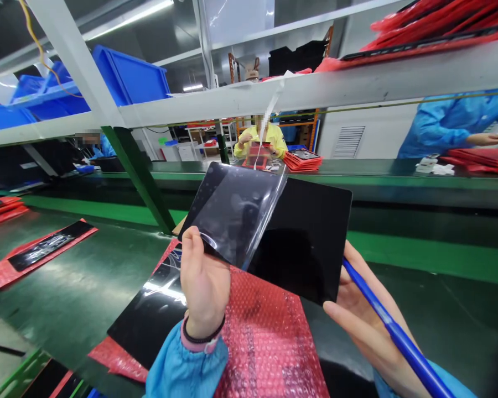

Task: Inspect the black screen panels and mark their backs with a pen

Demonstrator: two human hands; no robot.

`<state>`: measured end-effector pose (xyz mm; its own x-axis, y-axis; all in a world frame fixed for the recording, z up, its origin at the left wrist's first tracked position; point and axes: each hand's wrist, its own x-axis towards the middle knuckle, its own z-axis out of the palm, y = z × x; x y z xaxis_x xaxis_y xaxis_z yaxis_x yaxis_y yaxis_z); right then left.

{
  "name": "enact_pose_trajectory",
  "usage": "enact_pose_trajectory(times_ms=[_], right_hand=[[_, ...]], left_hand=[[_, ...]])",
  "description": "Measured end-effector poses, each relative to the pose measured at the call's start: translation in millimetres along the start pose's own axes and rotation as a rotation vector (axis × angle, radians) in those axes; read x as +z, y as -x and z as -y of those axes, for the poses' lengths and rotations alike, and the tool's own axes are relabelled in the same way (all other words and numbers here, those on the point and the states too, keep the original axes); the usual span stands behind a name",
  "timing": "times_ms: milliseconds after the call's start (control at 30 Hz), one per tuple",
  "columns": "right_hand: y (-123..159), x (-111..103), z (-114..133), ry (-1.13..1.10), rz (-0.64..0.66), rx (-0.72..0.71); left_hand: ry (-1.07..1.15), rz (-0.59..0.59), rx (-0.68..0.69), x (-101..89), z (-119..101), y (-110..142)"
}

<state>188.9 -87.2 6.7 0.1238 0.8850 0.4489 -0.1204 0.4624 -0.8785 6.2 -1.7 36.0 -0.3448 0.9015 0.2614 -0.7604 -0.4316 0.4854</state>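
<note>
My left hand (203, 282) pinches a clear protective film (236, 213) that is peeled partly off a black glossy panel (311, 243). My right hand (369, 320) supports the panel from below at its right edge, and a blue stick (398, 337) lies across that palm. Under both hands lies a red bubble-wrap sleeve (265, 342) with another black panel (149, 315) resting on its left part.
A green conveyor belt (87, 287) carries a black panel on a red sleeve (41, 251) at left. Blue bins (128, 77) sit on the upper rack. Across the line, a person in yellow (259, 141) and a person in blue (452, 124) work near stacked red sleeves (302, 160).
</note>
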Motion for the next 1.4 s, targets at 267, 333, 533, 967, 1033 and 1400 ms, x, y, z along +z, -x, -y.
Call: enact_pose_trajectory(times_ms=[267, 333, 533, 967, 1033, 1400], right_hand=[[-1.2, 3.8, 11.5, -0.137, -0.049, 0.138], [-1.0, 1.0, 14.8, -0.099, -0.010, 0.166], [3.0, -13.9, 19.1, 0.139, -0.046, 0.175], [2.3, -13.7, 23.6, 0.302, -0.007, 0.178], [-1.5, -14.1, 23.8, 0.353, 0.049, 0.168], [-1.2, -11.1, 20.6, 0.427, 0.080, 0.133]], left_hand=[[-0.069, -0.078, 0.008, -4.3, 2.1, -14.0], [-0.115, -0.081, 0.018, -5.9, 1.8, -17.1], [-0.297, -0.157, 0.106, -16.6, 2.0, -35.0], [-0.424, -0.065, 0.128, -14.7, -6.9, -37.6], [-0.422, -0.032, 0.088, -11.4, -7.1, -31.7], [-0.391, 0.406, 0.079, -17.0, 3.4, -5.7]])
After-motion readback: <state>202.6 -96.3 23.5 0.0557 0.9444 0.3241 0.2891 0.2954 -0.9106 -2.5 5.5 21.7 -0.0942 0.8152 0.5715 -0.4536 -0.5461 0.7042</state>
